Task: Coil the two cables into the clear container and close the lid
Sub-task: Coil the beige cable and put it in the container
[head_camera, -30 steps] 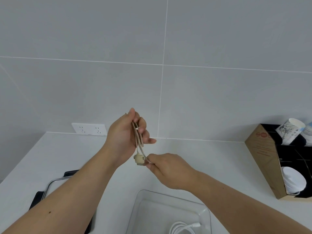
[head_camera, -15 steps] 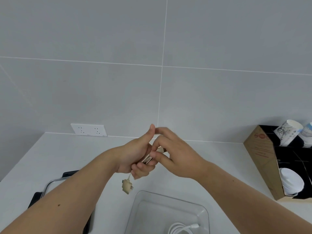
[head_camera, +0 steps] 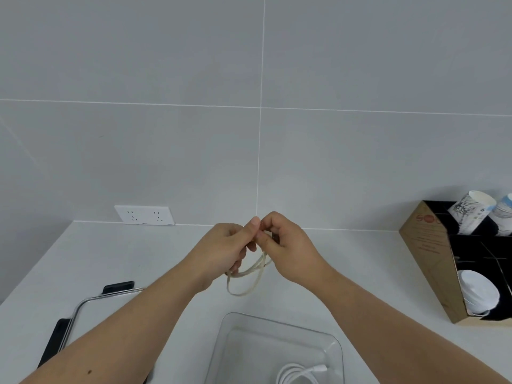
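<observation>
Beige cable [head_camera: 249,275] now hangs in slack loops beneath the left hand [head_camera: 221,250] and right hand [head_camera: 288,245], which meet and pinch it above mid-surface. The plug that dangled a moment ago is hidden. Coiling looks nearly done. The clear container [head_camera: 221,342] at the near edge already holds the white cable [head_camera: 296,374].

The bottom edge cuts off the white cable [head_camera: 297,373] and clear container [head_camera: 278,327].
</observation>
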